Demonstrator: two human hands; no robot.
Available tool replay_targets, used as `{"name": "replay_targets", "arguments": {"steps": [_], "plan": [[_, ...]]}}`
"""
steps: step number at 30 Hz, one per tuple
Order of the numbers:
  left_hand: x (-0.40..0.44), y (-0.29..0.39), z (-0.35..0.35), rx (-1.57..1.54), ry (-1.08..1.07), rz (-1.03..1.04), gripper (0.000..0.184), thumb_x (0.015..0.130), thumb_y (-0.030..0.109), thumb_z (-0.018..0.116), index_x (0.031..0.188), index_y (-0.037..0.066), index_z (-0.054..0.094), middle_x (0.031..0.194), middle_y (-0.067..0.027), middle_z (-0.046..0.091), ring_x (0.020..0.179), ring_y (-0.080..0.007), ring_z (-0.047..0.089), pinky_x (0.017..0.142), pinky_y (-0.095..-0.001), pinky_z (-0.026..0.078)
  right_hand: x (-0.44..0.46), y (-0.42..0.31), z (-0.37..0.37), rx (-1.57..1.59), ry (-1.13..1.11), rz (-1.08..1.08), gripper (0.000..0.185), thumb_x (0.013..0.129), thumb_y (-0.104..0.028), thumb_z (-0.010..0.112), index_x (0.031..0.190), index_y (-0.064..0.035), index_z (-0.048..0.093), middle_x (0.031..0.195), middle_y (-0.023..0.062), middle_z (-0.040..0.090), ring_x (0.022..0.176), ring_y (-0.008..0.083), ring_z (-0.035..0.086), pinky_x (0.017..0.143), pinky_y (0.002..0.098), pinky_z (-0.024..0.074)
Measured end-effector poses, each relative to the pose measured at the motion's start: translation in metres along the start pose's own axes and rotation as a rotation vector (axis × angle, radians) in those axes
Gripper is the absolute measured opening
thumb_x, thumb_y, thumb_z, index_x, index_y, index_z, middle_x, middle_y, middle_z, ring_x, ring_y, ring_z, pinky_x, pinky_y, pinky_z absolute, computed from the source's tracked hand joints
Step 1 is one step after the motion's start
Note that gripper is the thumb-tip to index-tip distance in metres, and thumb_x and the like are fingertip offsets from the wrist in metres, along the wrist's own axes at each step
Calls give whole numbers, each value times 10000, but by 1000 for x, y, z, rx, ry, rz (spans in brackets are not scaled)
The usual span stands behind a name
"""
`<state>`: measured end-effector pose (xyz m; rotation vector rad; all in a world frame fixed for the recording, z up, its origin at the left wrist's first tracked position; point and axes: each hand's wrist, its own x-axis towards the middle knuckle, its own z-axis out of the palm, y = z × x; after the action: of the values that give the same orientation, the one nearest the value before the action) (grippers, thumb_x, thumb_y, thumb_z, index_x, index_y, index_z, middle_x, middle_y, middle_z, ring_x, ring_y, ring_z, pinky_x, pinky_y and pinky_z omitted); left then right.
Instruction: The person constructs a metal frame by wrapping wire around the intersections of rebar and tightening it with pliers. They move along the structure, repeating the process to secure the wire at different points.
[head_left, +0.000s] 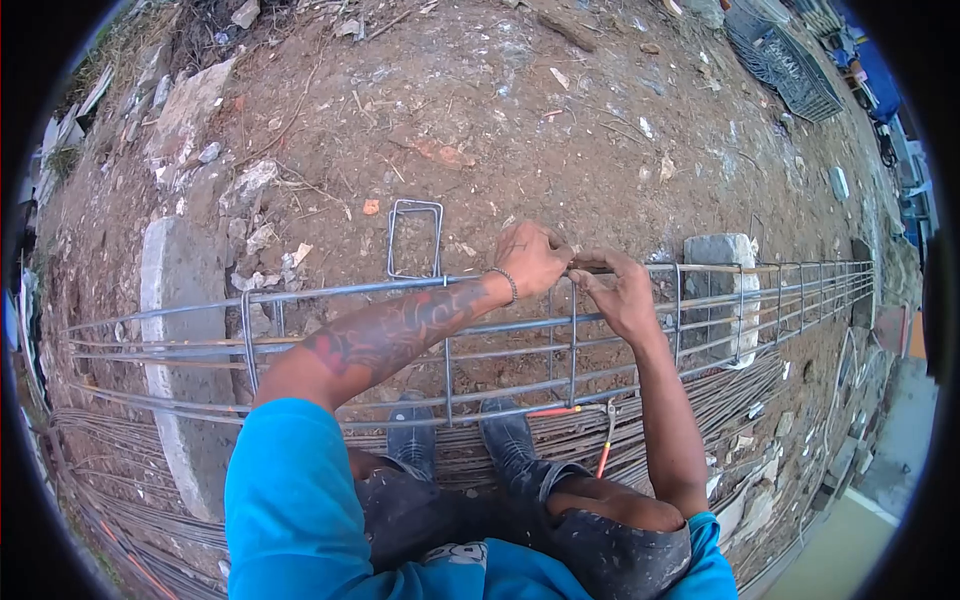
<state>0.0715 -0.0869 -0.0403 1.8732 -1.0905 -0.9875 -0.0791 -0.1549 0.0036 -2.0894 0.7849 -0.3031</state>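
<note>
A long rebar cage [500, 326] of straight steel bars and square stirrups runs across in front of me. My left hand [530, 258] is closed in a pinch at the top bar. Facing it, my right hand [615, 290] pinches at the same spot, where a stirrup [573, 345] meets that bar. What sits between the fingertips is too small to make out. Left of my hands, loose square stirrups [441, 235] lean upright against the top bar. Below my right hand lies a pair of pincers [606, 445] with red-orange handles.
Concrete blocks [165, 300] [722, 252] support the cage at left and right. Many loose steel rods [140, 490] lie on the ground beneath, around my boots [508, 440]. A dark crate [795, 75] stands at the upper right. Rubble [255, 180] is scattered over the dirt.
</note>
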Motion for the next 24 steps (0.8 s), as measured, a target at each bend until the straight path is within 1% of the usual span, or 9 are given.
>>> {"name": "replay_targets", "arguments": {"steps": [5, 8, 9, 12, 16, 19, 21, 23, 24], "plan": [[-3, 0, 0, 46, 10, 14, 302, 759, 313, 595, 763, 31, 702, 739, -156, 661, 730, -325, 636, 711, -385, 491, -2, 2, 12, 61, 154, 154, 223, 798, -76, 679, 986, 26, 617, 864, 140, 694, 821, 182, 663, 733, 290, 495], [-12, 5, -2, 47, 80, 71, 274, 748, 279, 582, 769, 32, 700, 740, -167, 654, 731, -337, 631, 703, -391, 488, 3, 9, 11, 70, 129, 175, 236, 792, -74, 682, 981, 34, 591, 815, 142, 691, 781, 161, 648, 692, 280, 483], [-11, -5, 9, 49, 190, 138, 256, 739, 252, 569, 783, 37, 701, 741, -171, 649, 724, -343, 624, 689, -393, 485, 7, 15, 9, 84, 98, 201, 254, 771, -98, 709, 948, 44, 595, 782, 142, 689, 742, 148, 635, 648, 278, 474], [-12, -5, 4, 34, 90, 101, 309, 733, 345, 585, 806, 73, 711, 834, -155, 667, 819, -327, 622, 792, -377, 469, 22, 29, -3, 71, -55, 288, 313, 735, -142, 751, 938, 40, 598, 768, 139, 688, 724, 145, 627, 625, 274, 464], [-11, 0, 1, 92, 19, 82, 313, 739, 346, 575, 818, 76, 712, 815, -148, 670, 813, -333, 621, 787, -377, 478, 26, 36, -12, 63, -119, 330, 389, 702, -199, 789, 940, 45, 602, 770, 139, 684, 717, 165, 633, 637, 285, 477], [-5, -2, 0, 89, 42, 68, 309, 757, 329, 584, 850, 65, 714, 826, -147, 680, 794, -306, 647, 758, -359, 492, 4, 17, -13, -213, 228, 128, 439, 709, -247, 796, 988, 34, 607, 912, 135, 668, 804, 193, 621, 754, 291, 483], [-2, -10, -2, 58, -7, 82, 304, 760, 324, 598, 856, 60, 714, 828, -146, 682, 789, -287, 652, 746, -345, 496, -44, 5, -34, -42, 487, -15, 395, 746, -232, 768, 1010, 10, 601, 970, 120, 651, 875, 191, 599, 802, 309, 469], [-3, -11, -2, 17, -56, 90, 300, 763, 318, 612, 862, 54, 713, 831, -144, 684, 783, -268, 657, 733, -332, 499, -109, 31, -45, 53, 844, -39, 339, 789, -203, 729, 1031, -13, 586, 996, 106, 624, 909, 192, 574, 831, 324, 453], [-4, -6, -2, 8, -42, 73, 299, 771, 314, 623, 857, 41, 710, 811, -144, 682, 755, -242, 657, 718, -321, 502, -149, 49, -44, -57, 964, 89, 301, 820, -187, 694, 1036, -20, 567, 1015, 92, 589, 911, 193, 550, 844, 330, 435]]}}
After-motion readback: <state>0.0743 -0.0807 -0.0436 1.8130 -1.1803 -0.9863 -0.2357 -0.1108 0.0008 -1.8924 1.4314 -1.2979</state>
